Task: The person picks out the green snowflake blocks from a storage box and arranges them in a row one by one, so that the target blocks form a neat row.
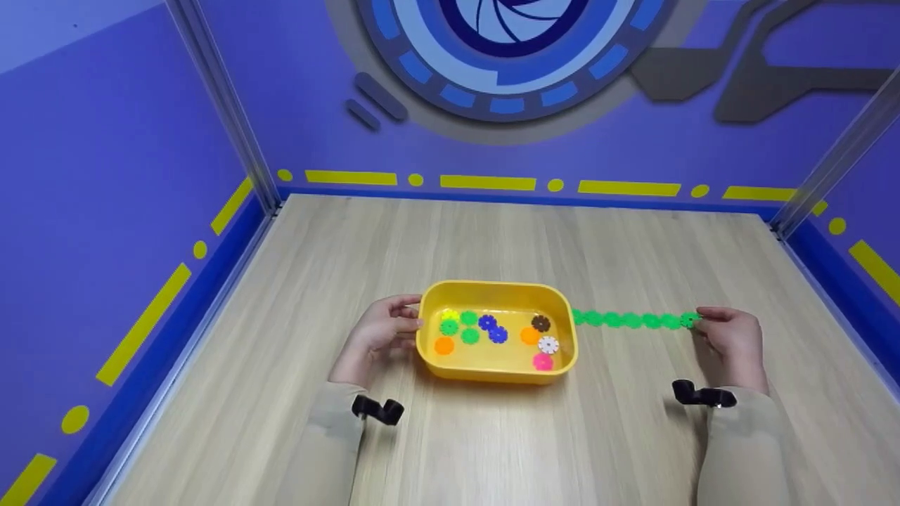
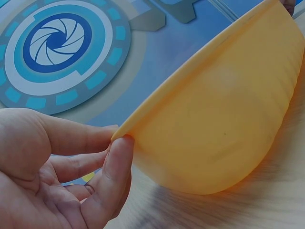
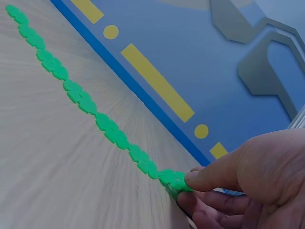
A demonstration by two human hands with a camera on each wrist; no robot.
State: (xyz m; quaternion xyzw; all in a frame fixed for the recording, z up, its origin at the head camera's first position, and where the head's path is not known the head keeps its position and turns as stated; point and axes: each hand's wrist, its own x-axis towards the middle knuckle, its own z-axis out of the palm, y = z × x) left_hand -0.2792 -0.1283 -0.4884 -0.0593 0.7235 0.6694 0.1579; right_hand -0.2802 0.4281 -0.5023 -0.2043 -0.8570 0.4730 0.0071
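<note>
A yellow plastic tub (image 1: 496,376) stands at the middle of the table, with several small notched discs in green, blue, orange, yellow, brown, white and pink inside. My left hand (image 1: 383,325) pinches its left rim between thumb and fingers; the left wrist view shows the tub wall (image 2: 214,119) slanting away from the fingertips. To the right, a row of green interlocking discs (image 1: 633,320) runs from beside the tub to my right hand (image 1: 731,341). Thumb and fingers there pinch the end disc (image 3: 174,179), and the chain stretches away in a nearly straight line in the right wrist view.
The wooden table (image 1: 520,450) is bounded by a blue back wall (image 1: 295,126) and side walls with yellow markings. Metal posts (image 1: 225,98) stand at the back corners. Black wrist mounts (image 1: 378,409) sit on both sleeves.
</note>
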